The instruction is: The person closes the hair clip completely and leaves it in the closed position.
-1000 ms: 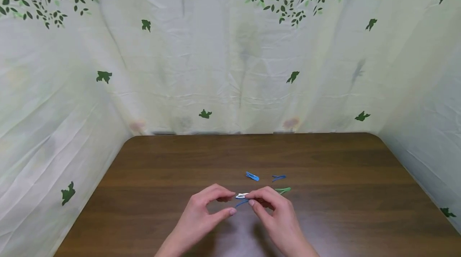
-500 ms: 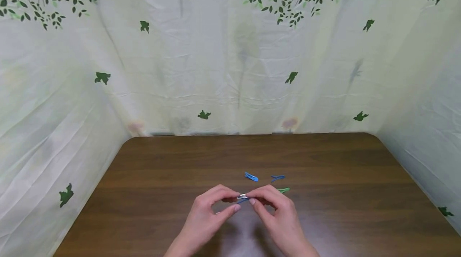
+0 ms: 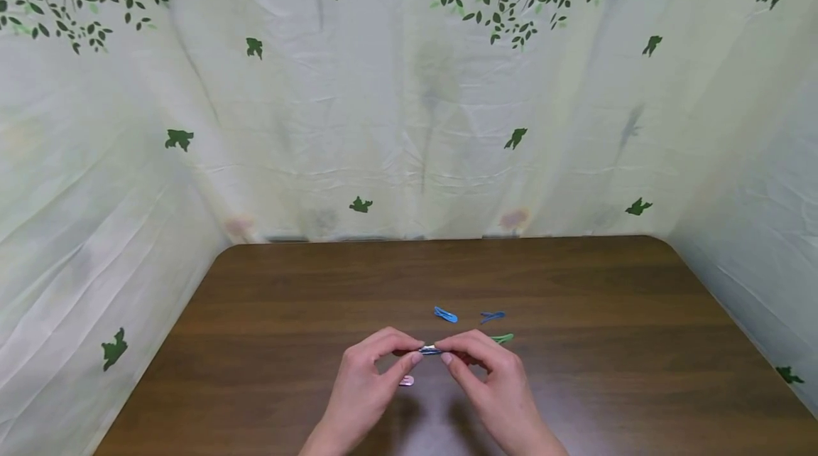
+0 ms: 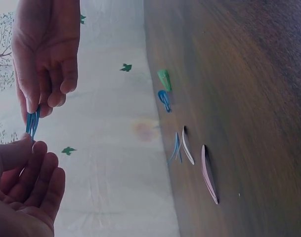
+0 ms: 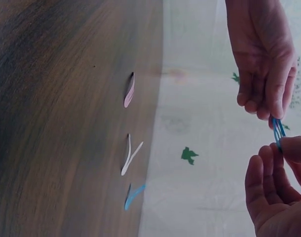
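Both hands pinch one blue snap hair clip point(image 3: 431, 351), held up over the table. My left hand point(image 3: 366, 376) has thumb and fingertips on its left end; my right hand point(image 3: 488, 372) grips the right end. In the left wrist view the clip's narrow arms point(image 4: 32, 123) lie close together. A pink hair clip point(image 3: 407, 381) lies on the table, partly hidden by the left hand in the head view. The white hair clip point(image 5: 129, 158) rests behind the hands, spread in a V.
Farther back on the brown table point(image 3: 307, 285) lie a light blue hair clip point(image 3: 445, 314) and a darker blue one point(image 3: 493, 316). A green hair clip point(image 3: 503, 338) is partly covered by the right hand. A leaf-printed curtain point(image 3: 383, 101) hangs behind the table and along both sides.
My left hand has moved right and its thumb has come onto the clip's left end. The held clip's spread arms are now together. The pink clip has come into sight under the left hand.
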Motion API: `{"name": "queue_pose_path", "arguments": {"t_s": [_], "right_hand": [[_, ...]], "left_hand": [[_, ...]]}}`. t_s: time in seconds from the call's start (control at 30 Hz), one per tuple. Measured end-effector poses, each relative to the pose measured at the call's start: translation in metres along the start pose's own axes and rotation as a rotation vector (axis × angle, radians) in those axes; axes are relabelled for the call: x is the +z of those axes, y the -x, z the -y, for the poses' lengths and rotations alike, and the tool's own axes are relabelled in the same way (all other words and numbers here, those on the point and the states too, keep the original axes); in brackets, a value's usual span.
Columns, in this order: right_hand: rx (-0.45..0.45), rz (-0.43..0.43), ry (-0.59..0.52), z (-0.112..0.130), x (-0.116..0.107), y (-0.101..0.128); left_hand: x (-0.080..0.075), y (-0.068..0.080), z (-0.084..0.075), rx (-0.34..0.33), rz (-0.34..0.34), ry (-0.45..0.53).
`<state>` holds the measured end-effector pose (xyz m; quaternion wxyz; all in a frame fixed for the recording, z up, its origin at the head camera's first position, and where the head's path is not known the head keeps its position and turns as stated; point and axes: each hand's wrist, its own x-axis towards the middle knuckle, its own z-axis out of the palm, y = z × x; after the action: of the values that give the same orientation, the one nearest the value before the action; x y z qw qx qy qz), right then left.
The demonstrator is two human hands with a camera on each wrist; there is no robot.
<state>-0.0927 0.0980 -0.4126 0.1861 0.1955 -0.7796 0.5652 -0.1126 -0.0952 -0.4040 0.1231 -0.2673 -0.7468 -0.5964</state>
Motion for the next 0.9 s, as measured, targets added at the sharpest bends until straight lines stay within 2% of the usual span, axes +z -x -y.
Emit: {"name": "queue_pose_path", "arguments": {"t_s": [0.17,0.37,0.57,0.73,0.9], "right_hand": [[0.001,0.000,-0.023,-0.0007,0.0010,-0.0003],[0.012,-0.003,-0.061,-0.0016,0.0023,-0.0006],[0.006,0.009,-0.078,-0.0027,0.0051,0.0004],[0.007,0.011,-0.100,-0.0037,0.0070,-0.0003],[0.037,0.040,-0.168,-0.0039,0.0063,-0.0007]], "left_hand": [[0.0001,-0.0009,0.0003,0.004,-0.012,-0.027],[-0.0005,-0.0023,0.0018,0.036,-0.018,-0.119],[-0.0027,-0.0012,0.0027,0.012,-0.003,-0.060],[-0.0048,-0.0005,0.0042,0.013,0.015,-0.050],[-0.0071,-0.0004,0.0031,-0.017,0.040,-0.038]]}}
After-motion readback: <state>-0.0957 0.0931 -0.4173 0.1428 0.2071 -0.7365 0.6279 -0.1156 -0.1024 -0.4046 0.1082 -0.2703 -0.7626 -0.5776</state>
